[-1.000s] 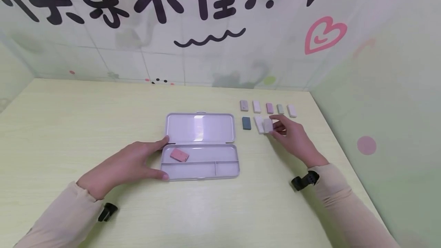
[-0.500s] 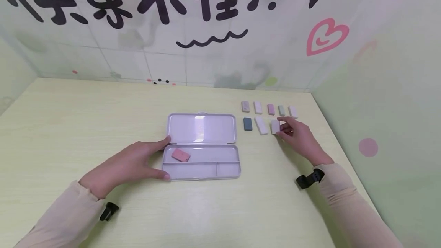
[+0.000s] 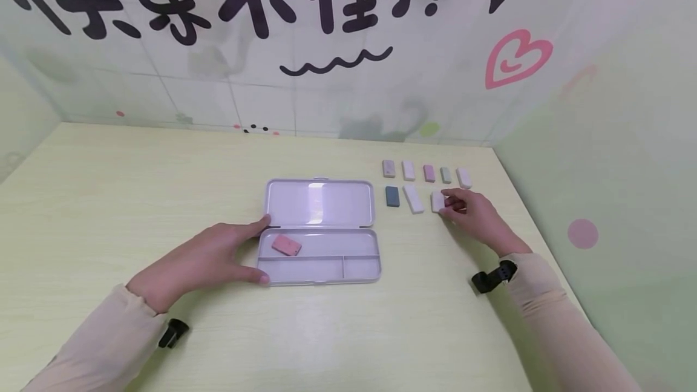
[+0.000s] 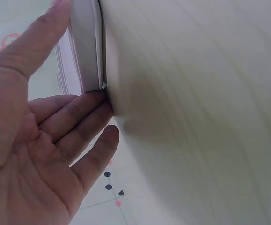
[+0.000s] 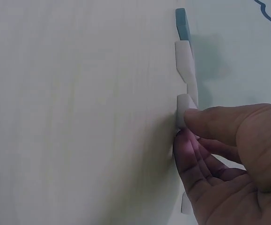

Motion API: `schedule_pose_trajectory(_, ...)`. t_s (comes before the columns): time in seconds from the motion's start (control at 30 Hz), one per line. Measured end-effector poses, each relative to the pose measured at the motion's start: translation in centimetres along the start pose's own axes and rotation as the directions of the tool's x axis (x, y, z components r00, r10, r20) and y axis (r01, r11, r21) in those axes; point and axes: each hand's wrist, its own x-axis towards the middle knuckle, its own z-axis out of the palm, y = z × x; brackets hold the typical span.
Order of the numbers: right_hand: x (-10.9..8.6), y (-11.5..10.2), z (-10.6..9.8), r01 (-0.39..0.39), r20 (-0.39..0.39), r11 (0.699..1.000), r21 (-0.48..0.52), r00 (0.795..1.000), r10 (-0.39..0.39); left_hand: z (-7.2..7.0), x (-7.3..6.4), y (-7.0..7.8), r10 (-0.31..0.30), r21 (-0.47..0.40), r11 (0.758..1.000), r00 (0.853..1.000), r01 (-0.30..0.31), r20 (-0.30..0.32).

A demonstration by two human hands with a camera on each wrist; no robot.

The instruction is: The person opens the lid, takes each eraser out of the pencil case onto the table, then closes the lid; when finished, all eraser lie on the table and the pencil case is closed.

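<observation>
An open lilac pencil case lies on the table, lid folded back. My left hand holds its left end, thumb at the near corner and fingers at the hinge side; in the left wrist view the case end sits between thumb and fingers. A pink eraser lies tilted in the long rear compartment. My right hand pinches a white eraser at the right of the front row. The thumb presses on that eraser in the right wrist view. Left of it lie a longer white eraser and a dark blue eraser.
Behind runs a row of several small erasers, among them a greyish one, a pink-purple one, a green-grey one and a white one. A printed wall borders the table's back, another wall its right side.
My right hand has shifted the white eraser rightward, away from the longer white eraser, and it now stands apart in the front row. The left hand stays at the pencil case.
</observation>
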Motion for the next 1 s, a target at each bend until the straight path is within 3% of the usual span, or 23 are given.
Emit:
schedule_pose_trajectory(0.73,0.0,0.3,0.4,-0.022,0.003,1.0,0.014,1.0,0.022,0.1,0.2,-0.2,-0.002,-0.002,1.0,1.0,0.002,0.004)
schedule_pose_trajectory(1.0,-0.2,-0.8,0.0,0.01,0.008,1.0,-0.021,1.0,-0.009,0.1,0.2,-0.1,-0.002,0.001,1.0,1.0,0.002,0.004)
